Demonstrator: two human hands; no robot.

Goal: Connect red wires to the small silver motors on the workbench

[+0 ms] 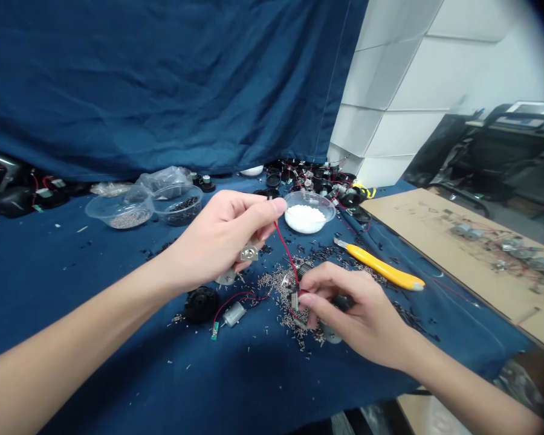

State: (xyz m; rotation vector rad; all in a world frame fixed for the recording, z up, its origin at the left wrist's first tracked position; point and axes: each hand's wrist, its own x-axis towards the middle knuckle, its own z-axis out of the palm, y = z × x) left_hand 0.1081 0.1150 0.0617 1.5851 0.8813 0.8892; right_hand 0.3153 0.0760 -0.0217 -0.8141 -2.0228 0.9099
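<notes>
Pinching metal bracket in left hand, right hand grasping red wire, holding both above scattered metal pins to lift them clear.

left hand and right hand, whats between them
In the head view, a red wire runs from the left hand to the right hand, above small silver pins scattered on the blue cloth.

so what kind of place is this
Probably a small electronics workbench in a workshop: a small motor with red wires lies on the cloth, beside a yellow utility knife and a cardboard sheet carrying more wired motors.
</notes>
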